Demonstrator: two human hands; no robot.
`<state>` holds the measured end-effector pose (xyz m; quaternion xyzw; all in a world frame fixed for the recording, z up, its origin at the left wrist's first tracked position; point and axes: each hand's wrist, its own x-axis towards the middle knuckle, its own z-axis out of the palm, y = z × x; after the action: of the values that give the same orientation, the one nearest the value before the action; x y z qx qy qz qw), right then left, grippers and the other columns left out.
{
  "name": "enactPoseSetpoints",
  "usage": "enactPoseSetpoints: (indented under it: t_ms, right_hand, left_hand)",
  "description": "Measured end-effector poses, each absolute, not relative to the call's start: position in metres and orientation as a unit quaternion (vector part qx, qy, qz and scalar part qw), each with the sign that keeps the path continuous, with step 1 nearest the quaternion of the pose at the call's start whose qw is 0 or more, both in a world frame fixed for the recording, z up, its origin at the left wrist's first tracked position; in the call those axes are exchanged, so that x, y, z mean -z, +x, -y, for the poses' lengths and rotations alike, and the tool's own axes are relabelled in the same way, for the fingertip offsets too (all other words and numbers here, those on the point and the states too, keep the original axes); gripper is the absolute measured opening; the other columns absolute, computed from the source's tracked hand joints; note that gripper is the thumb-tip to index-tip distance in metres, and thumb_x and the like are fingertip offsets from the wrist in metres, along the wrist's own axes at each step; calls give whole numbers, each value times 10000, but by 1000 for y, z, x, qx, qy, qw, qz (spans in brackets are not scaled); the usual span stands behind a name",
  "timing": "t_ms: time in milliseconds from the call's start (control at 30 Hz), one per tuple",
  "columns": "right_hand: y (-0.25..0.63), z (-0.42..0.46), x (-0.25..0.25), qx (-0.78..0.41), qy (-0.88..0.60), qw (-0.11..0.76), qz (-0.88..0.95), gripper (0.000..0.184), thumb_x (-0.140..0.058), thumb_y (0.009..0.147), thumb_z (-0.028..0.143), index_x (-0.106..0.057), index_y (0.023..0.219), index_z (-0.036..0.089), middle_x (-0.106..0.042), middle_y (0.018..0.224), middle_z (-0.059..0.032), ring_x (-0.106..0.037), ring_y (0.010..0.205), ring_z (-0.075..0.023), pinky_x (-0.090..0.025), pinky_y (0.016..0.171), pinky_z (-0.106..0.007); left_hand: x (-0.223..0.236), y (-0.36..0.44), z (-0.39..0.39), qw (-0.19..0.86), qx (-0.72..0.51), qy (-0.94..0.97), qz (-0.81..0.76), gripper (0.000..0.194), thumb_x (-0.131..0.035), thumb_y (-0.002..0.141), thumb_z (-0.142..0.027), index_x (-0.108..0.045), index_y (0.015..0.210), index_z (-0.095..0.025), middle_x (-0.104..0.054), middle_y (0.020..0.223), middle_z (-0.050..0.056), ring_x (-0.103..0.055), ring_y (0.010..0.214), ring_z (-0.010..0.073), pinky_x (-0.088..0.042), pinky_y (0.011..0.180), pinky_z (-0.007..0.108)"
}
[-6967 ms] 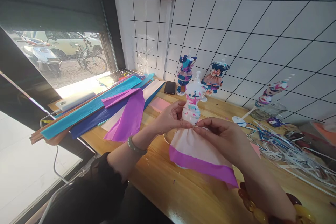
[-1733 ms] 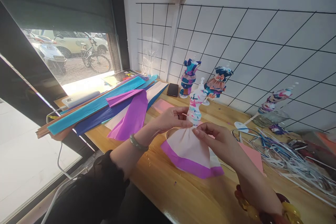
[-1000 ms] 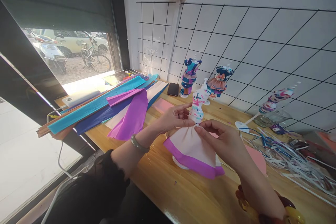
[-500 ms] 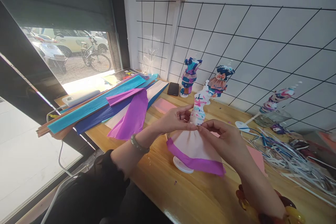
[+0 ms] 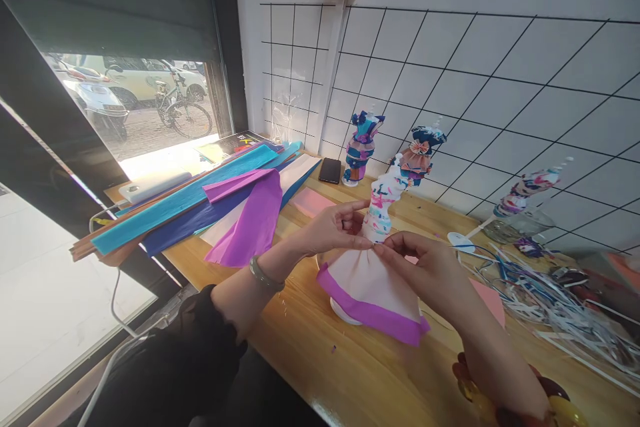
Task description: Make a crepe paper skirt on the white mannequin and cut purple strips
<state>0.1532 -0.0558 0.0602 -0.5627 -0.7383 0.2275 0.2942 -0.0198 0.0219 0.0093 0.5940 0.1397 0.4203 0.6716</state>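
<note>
A small white mannequin (image 5: 383,203) with pink and blue marks stands on a round white base (image 5: 342,311) on the wooden table (image 5: 345,373). A pale pink paper skirt with a purple hem (image 5: 373,290) is gathered at its waist. My left hand (image 5: 331,228) pinches the gathered paper on the left of the waist. On the right side of the waist my right hand (image 5: 425,267) pinches the same gathers. Both hands are closed on the skirt's top edge.
Long folded sheets of crepe paper (image 5: 200,203) in teal, blue, purple and white lie at the left. A black phone (image 5: 329,169) and two dressed mannequins (image 5: 363,143) stand by the grid wall. A tangle of white paper strips (image 5: 560,300) lies at the right, with pink paper (image 5: 487,300) near it.
The mannequin has been turned and tilted a little while both hands stay pinched at its waist. The skirt has spread into a fuller cone, and the white base shows below it.
</note>
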Motion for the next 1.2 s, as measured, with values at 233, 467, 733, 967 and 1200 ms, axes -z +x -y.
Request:
enactPoseSetpoints:
  t_ms: [233, 467, 733, 967, 1200]
  right_hand:
    - [155, 61, -69, -249, -565, 273, 738, 292, -521, 829, 463, -600, 709, 208, -598, 674, -2, -497, 631, -138, -383, 550, -250]
    - [153, 64, -71, -262, -527, 277, 760, 265, -500, 850, 432, -650, 803, 219, -673, 825, -26, -559, 730, -163, -418, 608, -268]
    - [154, 64, -72, -253, -555, 304, 732, 251, -558, 811, 436, -685, 837, 221, -701, 855, -29, -585, 725, -166, -434, 599, -262]
    - [149, 65, -73, -250, -578, 322, 706, 251, -578, 786, 439, -661, 752, 205, -652, 706, -27, -547, 619, -155, -405, 518, -257]
    - [150, 63, -69, -257, -592, 337, 685, 264, -611, 747, 462, -651, 703, 205, -614, 624, -6, -520, 558, -133, -365, 471, -240]
  left_hand:
    - [-13, -22, -20, 653, -423, 615, -130, 755, -769, 610, -186, -471, 1303, -203, -633, 929, 62, -575, 813, 123, -438, 772, 278]
    - [-11, -21, -19, 644, -432, 616, -138, 781, -758, 624, -173, -431, 1332, -203, -607, 940, 63, -558, 820, 123, -433, 790, 308]
    - [-11, -21, -20, 637, -428, 623, -150, 863, -765, 624, -204, -348, 1378, -233, -609, 982, 74, -564, 872, 145, -436, 809, 326]
    - [-11, -20, -18, 641, -433, 616, -147, 780, -782, 598, -234, -463, 1309, -198, -620, 1054, 102, -577, 935, 174, -443, 829, 313]
    - [-18, -20, -14, 654, -414, 621, -126, 690, -763, 620, -275, -524, 1260, -176, -623, 1081, 93, -582, 958, 192, -455, 811, 298]
